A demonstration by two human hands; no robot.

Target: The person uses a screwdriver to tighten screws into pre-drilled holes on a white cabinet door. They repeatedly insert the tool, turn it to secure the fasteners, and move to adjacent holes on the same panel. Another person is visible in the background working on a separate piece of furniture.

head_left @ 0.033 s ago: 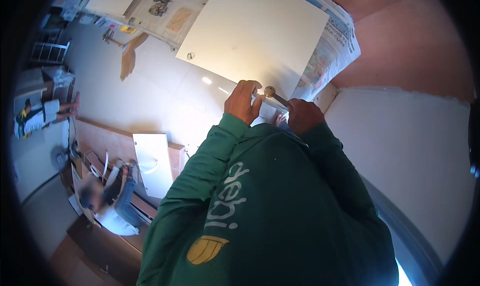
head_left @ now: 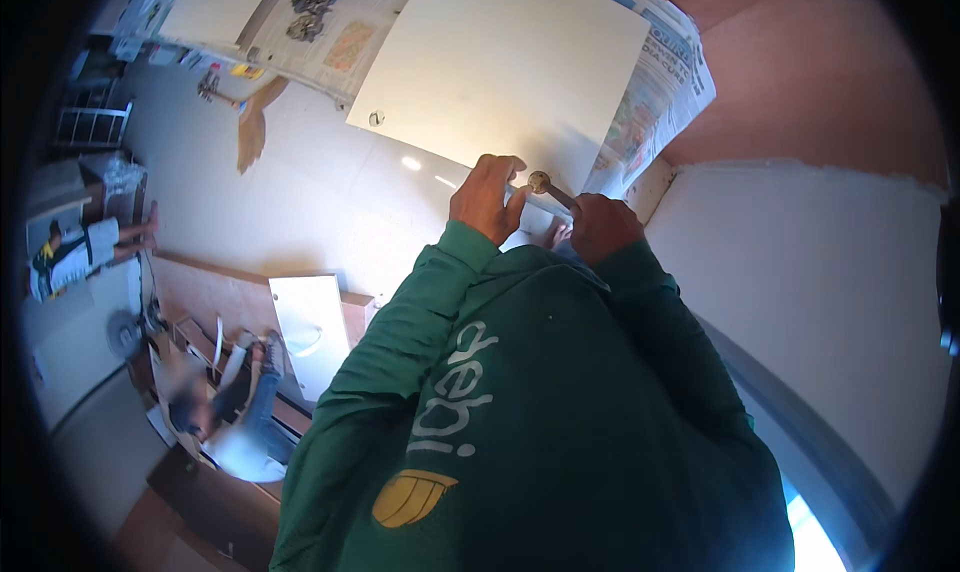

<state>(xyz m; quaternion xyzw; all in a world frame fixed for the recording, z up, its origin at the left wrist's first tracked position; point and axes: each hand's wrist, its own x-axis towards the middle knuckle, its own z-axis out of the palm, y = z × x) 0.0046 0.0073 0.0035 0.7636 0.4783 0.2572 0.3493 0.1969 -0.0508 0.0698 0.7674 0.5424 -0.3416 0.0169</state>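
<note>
A large cream-white cabinet-door panel point(head_left: 500, 62) lies flat on newspaper in front of me, with a small round fitting point(head_left: 376, 119) near its left corner. At the panel's near edge is my left hand point(head_left: 484, 202), thumb and fingertips curled toward each other; what they pinch, if anything, is too small to make out. Just right of them, my right hand point(head_left: 606, 227) is closed round the handle of a hammer point(head_left: 540, 182). Its rounded, brass-coloured head sits over the panel's near edge, close to my left fingertips; I cannot tell whether it touches the panel.
Metal fittings point(head_left: 325, 2) lie piled on the newspaper point(head_left: 640, 122) at the far left, near another white panel point(head_left: 220, 7). A broom point(head_left: 262, 122) lies on the floor. At left, one person point(head_left: 240, 422) sits near a leaning white door point(head_left: 308, 332); another point(head_left: 85, 257) is farther off.
The view has shifted slightly, so the panel sits a little higher and farther left. Both hands and the hammer hold almost the same pose. The seated person has leaned a little.
</note>
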